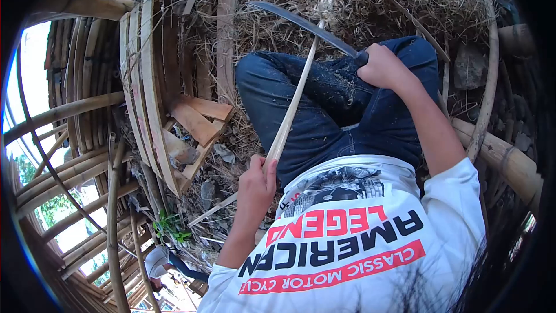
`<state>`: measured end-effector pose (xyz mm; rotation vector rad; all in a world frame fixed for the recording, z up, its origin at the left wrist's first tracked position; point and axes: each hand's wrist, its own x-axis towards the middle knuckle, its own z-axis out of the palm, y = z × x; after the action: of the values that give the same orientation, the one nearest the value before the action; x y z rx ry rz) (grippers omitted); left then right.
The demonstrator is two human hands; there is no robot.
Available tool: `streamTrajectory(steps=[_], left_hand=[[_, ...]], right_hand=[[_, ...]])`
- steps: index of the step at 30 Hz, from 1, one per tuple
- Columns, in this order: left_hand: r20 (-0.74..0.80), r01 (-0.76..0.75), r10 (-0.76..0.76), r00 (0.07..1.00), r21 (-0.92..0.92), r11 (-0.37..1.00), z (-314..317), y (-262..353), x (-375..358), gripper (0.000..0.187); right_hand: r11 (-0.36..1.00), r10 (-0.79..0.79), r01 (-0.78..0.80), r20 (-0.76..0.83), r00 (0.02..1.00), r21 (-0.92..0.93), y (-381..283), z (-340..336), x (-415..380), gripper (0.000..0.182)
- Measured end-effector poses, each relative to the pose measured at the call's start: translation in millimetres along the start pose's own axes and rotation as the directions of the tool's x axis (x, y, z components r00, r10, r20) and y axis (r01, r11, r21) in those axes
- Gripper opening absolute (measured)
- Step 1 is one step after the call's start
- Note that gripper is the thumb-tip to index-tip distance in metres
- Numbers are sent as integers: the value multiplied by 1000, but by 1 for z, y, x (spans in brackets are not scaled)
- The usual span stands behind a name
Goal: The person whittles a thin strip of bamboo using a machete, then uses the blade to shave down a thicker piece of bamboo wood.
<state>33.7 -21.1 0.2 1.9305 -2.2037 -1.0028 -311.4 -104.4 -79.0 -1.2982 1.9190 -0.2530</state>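
My left hand [259, 184] is closed around a long, pale bamboo strip [294, 101], which slants up across my jeans, its lower end sticking out below the fist. In my right hand [383, 68] is the dark handle of a curved knife [310, 26]. The blade points up and to the left, crossing the strip near its upper end; whether the two touch I cannot tell. Beyond that crossing, pale fibrous shavings [329, 1] lie in line with the strip.
Curly shavings [428, 6] cover the ground ahead of my legs. A wooden slatted crate [139, 81] stands at the left, with wood offcuts [200, 119] beside it. Bamboo poles [75, 110] form a frame at far left; a thick pole [504, 159] lies right. Another person [156, 264] is at lower left.
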Motion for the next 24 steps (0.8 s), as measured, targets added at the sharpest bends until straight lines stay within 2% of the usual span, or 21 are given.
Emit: streamTrajectory(steps=[2, 4, 5, 6, 8, 10, 12, 14, 16, 17, 18, 20, 21, 23, 24], left_hand=[[-10, -28, 29, 1000, 32, 999, -3, 4, 5, 26], [11, -13, 12, 1000, 78, 997, -12, 13, 12, 26], [0, -48, 48, 999, 108, 993, -14, 10, 14, 27], [3, -48, 48, 999, 117, 992, -15, 11, 14, 27], [0, -86, 87, 996, 116, 990, -18, 15, 18, 28], [-8, -100, 102, 995, 168, 981, -20, 13, 21, 27], [-32, -98, 105, 994, 175, 980, -20, 17, 27, 27], [-28, -84, 90, 996, 170, 982, -22, 20, 32, 27], [-20, -55, 59, 998, 164, 985, -29, 28, 30, 27], [-21, -55, 59, 998, 171, 984, -32, 29, 29, 26], [-18, -49, 53, 998, 182, 982, -34, 27, 25, 26], [7, -51, 51, 999, 193, 980, -36, 22, 20, 26], [-4, -43, 44, 999, 191, 981, -33, 19, 18, 26], [-60, -120, 131, 990, 164, 979, -24, 15, 18, 28], [-59, -117, 128, 990, 161, 980, -25, 18, 19, 28]], right_hand=[[991, -57, 41, 124, 991, 127, -12, 0, -15, 21], [997, -56, 49, 153, 987, 53, -20, 8, -25, 23], [1000, -30, 30, 63, 998, 10, -13, 13, -22, 24], [999, -30, 28, 65, 997, 20, -10, 12, -18, 24], [994, 70, -58, 129, 989, -97, -9, 6, -6, 37], [995, 86, -77, 162, 983, -61, -17, 15, -8, 38], [992, 102, -106, 68, 992, 63, -29, 21, -15, 37], [989, 60, -67, 56, 997, 131, -38, 41, -18, 37], [992, -92, 90, 19, 996, 87, -52, 45, -29, 25], [995, -97, 97, -8, 995, 25, -51, 39, -27, 26], [995, -89, 90, 11, 996, -40, -49, 30, -19, 27], [999, 34, -31, -54, 998, 41, -29, 22, 3, 26], [999, 21, -20, -52, 998, 36, -29, 20, 3, 26], [995, 82, -83, 19, 996, 52, -31, 14, 4, 32], [995, 71, -76, 71, 995, 68, -36, 17, -1, 31]])
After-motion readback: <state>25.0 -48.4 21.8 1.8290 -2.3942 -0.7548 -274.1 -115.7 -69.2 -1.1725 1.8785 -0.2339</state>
